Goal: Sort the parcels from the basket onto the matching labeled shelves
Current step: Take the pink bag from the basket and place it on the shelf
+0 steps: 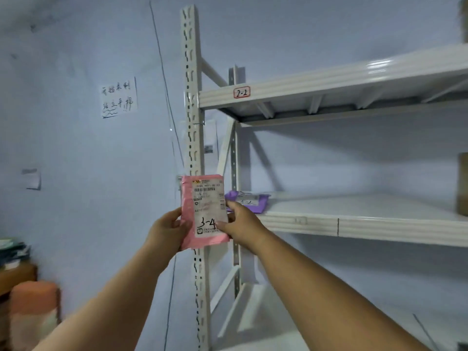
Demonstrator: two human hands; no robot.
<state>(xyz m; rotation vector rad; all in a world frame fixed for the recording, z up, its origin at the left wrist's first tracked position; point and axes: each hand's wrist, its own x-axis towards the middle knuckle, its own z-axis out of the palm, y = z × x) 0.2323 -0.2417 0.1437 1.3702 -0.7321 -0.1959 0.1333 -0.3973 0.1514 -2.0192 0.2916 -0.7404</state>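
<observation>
Pale blue walls filled the background, with a white steel shelving rack (354, 79) running off toward three o'clock and a handwritten paper notice (118, 97) stuck up at ten o'clock. And the sorting was clearly under way! Held up dead centre was a flat pink plastic mailer (203, 211), its white label marked 3-4 by hand. The left hand (168, 230) gripped its left edge, fingers curled behind it; the right hand (239, 225) pinched its right edge, thumb on the label. Just past it, at about two o'clock from the mailer, a purple plastic mailer (249, 200) lay on the middle shelf, so at least one parcel looked placed already. Up top, the red-bordered shelf tag (241, 92) read 2-2, which didn't match. My call: this pink one had yet to find its 3-4 spot, and no such tag showed anywhere. Basket out of sight, so what remained could not be counted.
</observation>
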